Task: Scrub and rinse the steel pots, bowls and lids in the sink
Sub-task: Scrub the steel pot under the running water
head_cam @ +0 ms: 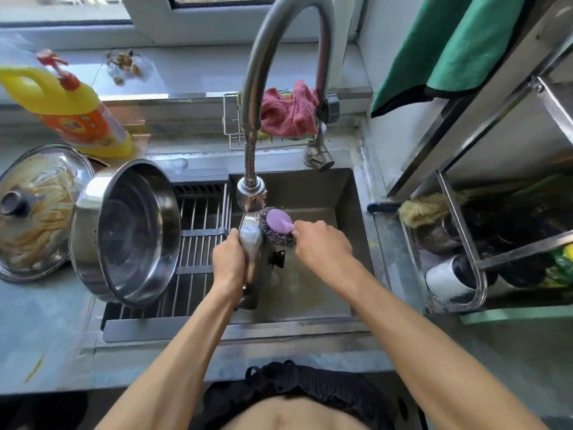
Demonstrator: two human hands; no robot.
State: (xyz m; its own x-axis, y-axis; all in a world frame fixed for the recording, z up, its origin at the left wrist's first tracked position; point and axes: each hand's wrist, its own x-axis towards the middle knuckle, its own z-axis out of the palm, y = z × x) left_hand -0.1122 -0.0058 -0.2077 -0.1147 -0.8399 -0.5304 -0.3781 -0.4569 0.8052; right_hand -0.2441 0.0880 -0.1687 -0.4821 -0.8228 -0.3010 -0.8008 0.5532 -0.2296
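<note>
The task looks midway. The left hand has its grip clamped on a steel pot held on edge in the sink under the tap; the right hand has its grip clamped on a purple-handled scrubber pressed against it. A clean-looking big pot leans on the rack; a soiled lid waits on the surface.

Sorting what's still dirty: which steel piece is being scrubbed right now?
The steel pot held on edge under the faucet by the left hand; the big pot sits untouched on the rack.
</note>
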